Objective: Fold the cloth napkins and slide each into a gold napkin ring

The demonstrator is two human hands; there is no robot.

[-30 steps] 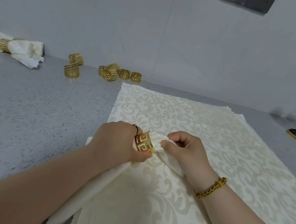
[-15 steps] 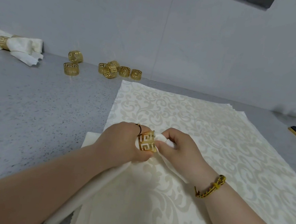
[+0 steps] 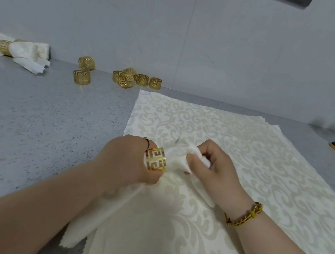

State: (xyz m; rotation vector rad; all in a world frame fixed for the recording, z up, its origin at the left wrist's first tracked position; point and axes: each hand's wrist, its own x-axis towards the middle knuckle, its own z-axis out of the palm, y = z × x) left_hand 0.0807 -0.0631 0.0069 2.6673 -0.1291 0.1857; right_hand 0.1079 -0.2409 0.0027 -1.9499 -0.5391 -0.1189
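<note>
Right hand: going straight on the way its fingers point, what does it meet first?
Probably the gold ring held in the left hand: the right hand pinches the napkin and points left at it. Depth unclear.

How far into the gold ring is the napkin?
Partly through: the napkin sticks out past the ring, pinched by the right hand.

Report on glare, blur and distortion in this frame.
Head view: the light is soft and even, with only faint shadows. The ring held by the left hand throws bright glints. The napkin pinched by the right hand is nearly washed out. The base of the wall at far right is smeared. Wide-angle stretch enlarges the forearms at the bottom corners.
</note>
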